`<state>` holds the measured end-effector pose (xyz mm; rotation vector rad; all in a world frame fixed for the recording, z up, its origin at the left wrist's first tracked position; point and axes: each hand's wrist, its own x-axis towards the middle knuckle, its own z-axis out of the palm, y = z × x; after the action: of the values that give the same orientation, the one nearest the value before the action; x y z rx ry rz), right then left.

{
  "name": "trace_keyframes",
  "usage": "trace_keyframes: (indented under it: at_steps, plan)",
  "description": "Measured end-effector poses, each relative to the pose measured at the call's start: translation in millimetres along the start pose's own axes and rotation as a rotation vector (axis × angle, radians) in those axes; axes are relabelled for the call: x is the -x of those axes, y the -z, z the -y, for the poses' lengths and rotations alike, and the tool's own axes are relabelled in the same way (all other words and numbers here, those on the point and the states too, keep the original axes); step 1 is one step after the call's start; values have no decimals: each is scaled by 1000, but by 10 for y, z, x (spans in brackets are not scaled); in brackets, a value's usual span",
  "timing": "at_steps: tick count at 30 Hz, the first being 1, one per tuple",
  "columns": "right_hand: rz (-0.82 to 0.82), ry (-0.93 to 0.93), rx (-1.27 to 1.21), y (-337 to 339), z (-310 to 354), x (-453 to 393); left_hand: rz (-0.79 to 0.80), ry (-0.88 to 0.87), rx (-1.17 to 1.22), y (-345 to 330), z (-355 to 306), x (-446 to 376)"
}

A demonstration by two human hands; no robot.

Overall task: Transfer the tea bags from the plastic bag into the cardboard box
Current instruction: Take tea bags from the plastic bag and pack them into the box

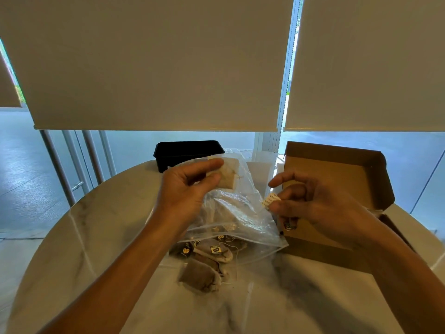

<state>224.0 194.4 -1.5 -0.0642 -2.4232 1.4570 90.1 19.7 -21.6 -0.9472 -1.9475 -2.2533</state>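
— See the left hand (pixel 185 186)? Its grip is pinched on one pale tea bag (pixel 227 175), lifted above the plastic bag (pixel 240 213); the right hand (pixel 310 201) pinches the little paper tag (pixel 270 200) between thumb and fingertip; I'd guess a string joins the two, though I can't make it out.

— That's my worry; if the hands pull apart, the tag could tear off; or the string might snag the open mouth of the plastic bag and drag it along the worktop (pixel 301 304).

— And the spilled tea bags (pixel 207 263) at 6 o'clock of the plastic bag, lying out on the marble; a nudge could scatter them further.

— Where's the cardboard box (pixel 337 169)?

— At 3 o'clock of the plastic bag, just beside it, lid flap up; the right hand hangs over its near-left corner; I can't tell how many bags are inside, perhaps one dark tag under the wrist.

— How do the tea bags look?

— Flat, soft paper pouches, brownish-grey, crumpled at the edges, with thin strings and small dark tags bearing a yellow leaf mark; light things, easily tangled; most sit heaped inside the clear bag; a black tray (pixel 187 153) stands behind at 12 o'clock.
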Motion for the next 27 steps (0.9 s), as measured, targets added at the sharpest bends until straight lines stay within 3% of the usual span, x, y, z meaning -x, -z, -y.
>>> trace_keyframes:
  at_steps: [9, 19, 22, 27]
  plan:
    - [-204, 26, -118, -87, 2, -37, 79, -13, -73, -190, 74, 169]
    - [-240, -21, -39, -143, -24, -73, 189, -2, -94, -290, 155, 236]
    - [-221, -38, 41, -69, -37, -58, 265, -61, -234, -238, 216, 198]
    - [-246, -76, 429, 239, -81, -1, 388, -191, -614, -92, 282, 134]
